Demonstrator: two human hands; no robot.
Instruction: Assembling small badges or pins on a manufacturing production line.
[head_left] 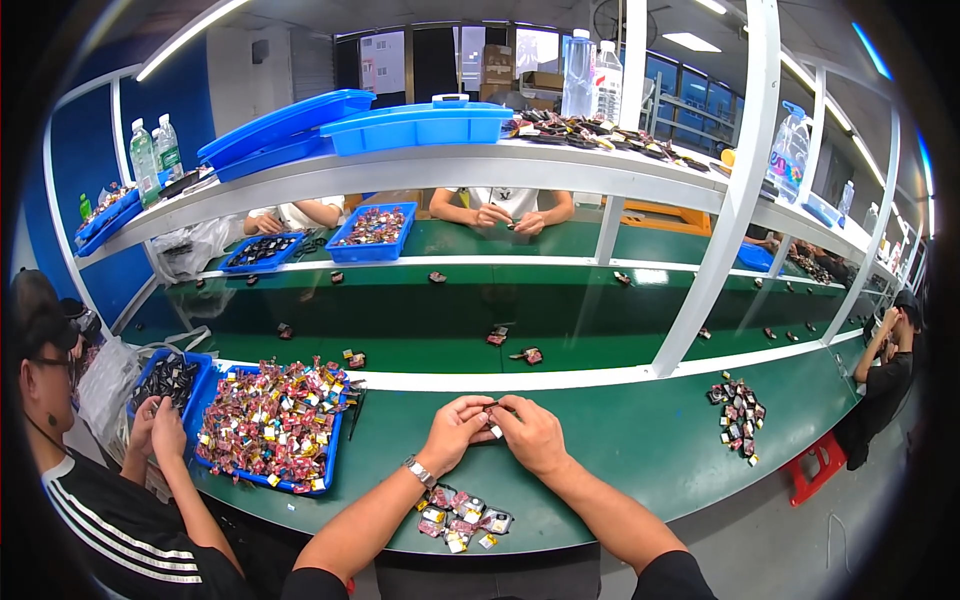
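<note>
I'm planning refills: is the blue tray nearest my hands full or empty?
The blue tray is full: small parts heap across it, hiding its bottom.

Bright ceiling tubes (192,39), glare on green surface (570,310), fisheye-curved edges, blackened corners

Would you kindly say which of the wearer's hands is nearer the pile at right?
The right hand: the pile lies to its right; the left hand is farther left.

Your 1 fisheye view looks from your head, facing forward and down across the bench (620,430), with your left hand (455,434) and right hand (533,438) near, the shelf (560,168) farther off.
</note>
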